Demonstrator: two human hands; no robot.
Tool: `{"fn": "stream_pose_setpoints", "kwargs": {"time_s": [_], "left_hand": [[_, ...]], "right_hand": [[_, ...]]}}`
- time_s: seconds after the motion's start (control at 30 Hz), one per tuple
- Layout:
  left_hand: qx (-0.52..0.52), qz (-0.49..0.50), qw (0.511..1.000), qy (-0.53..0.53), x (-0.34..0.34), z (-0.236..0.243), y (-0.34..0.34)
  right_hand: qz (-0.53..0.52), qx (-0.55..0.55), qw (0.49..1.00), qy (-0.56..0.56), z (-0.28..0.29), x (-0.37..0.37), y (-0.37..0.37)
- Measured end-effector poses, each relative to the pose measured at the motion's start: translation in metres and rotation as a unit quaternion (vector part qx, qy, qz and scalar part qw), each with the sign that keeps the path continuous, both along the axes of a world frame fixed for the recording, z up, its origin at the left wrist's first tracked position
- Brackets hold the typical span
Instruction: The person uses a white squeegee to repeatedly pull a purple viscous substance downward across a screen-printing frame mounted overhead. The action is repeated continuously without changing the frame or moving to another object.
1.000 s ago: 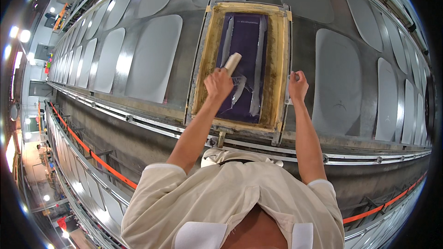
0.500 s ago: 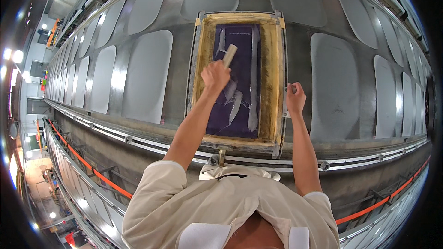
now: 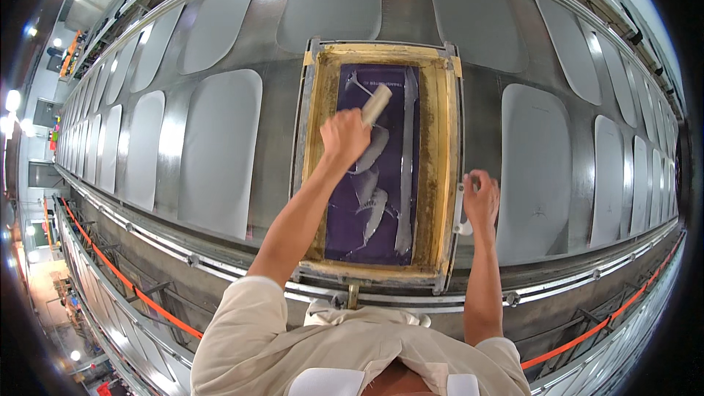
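Note:
My left hand (image 3: 346, 135) is closed round the pale wooden handle of what looks like a squeegee (image 3: 377, 105), held tilted over a screen printing frame. Its lower end is hidden by my hand. The screen frame (image 3: 439, 165) is rectangular, with yellowish, stained sides. Inside it lies a dark purple screen (image 3: 347, 227), with a long grey ink streak (image 3: 405, 198) down its right side and curved grey smears (image 3: 375, 213) in the middle. At the frame's right edge, my right hand (image 3: 482, 194) has loosely curled fingers, apart from a white side handle (image 3: 463, 218), and holds nothing I can see.
Rounded grey panels (image 3: 220, 154) lie in two rows along the long dark table (image 3: 282, 103). Another panel (image 3: 535, 169) sits right of the frame. A metal rail (image 3: 411, 298) runs along the near edge, with an orange strip (image 3: 572, 341) below it.
My right hand has come off the side handle, its fingers loosening. My left hand has shifted slightly with the squeegee, and the ink smears look different. The whole scene sits lower in view.

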State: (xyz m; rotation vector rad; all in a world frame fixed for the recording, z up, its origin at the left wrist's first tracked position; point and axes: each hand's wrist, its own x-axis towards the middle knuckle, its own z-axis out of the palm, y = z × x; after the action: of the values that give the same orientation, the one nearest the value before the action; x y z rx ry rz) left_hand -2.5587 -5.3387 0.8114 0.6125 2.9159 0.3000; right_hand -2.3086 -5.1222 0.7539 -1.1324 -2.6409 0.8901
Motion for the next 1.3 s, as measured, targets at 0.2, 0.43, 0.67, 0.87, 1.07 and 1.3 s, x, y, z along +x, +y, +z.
{"fn": "stream_pose_setpoints", "kwargs": {"time_s": [0.2, 0.43, 0.67, 0.87, 1.07, 1.3], "left_hand": [[0.137, -0.326, 0.935, 0.015, -0.083, -0.009, -0.019], [0.1, -0.314, 0.943, 0.049, -0.183, -0.014, 0.035], [0.08, -0.286, 0.952, 0.069, -0.177, -0.026, 0.034], [0.132, -0.282, 0.949, 0.041, -0.083, -0.028, -0.012], [0.163, -0.305, 0.938, 0.023, 0.085, -0.02, -0.101], [0.173, -0.299, 0.937, 0.04, 0.186, -0.002, -0.145]], "right_hand": [[0.263, -0.105, 0.952, 0.119, 0.094, -0.16, 0.0], [0.385, 0.084, 0.918, -0.032, 0.077, -0.313, 0.014], [0.374, 0.065, 0.925, 0.013, 0.032, -0.325, 0.014], [0.386, 0.055, 0.921, 0.002, 0.038, -0.234, -0.031], [0.399, 0.072, 0.914, 0.006, 0.044, -0.062, -0.114], [0.411, 0.06, 0.907, 0.073, 0.051, 0.04, -0.16]]}}
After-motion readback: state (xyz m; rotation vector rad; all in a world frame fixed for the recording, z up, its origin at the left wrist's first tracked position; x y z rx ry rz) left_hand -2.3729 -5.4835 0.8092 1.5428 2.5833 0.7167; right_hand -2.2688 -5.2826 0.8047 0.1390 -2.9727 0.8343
